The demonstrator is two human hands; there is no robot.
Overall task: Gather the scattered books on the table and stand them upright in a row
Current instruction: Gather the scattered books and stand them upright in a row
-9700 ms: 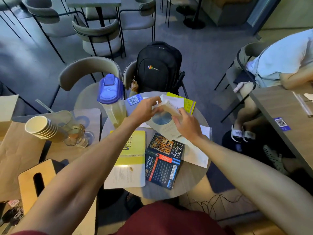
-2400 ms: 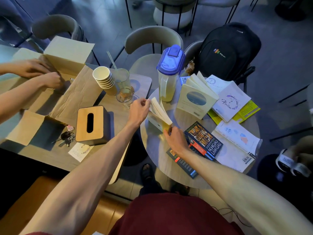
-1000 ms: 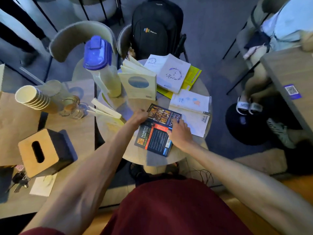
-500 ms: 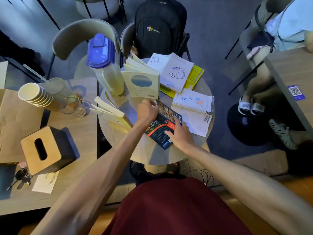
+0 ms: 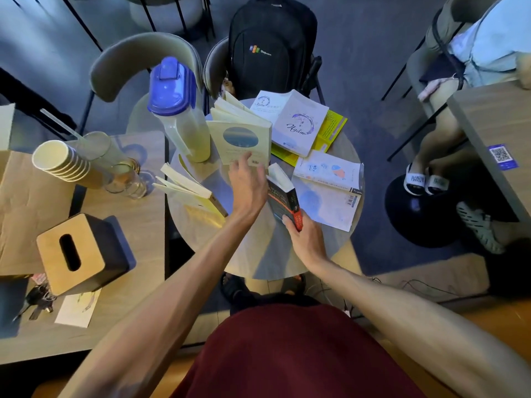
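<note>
Café, round table (image 5: pixel 258 254), paper cups (image 5: pixel 54 162), QR sticker (image 5: pixel 501 156)
</note>
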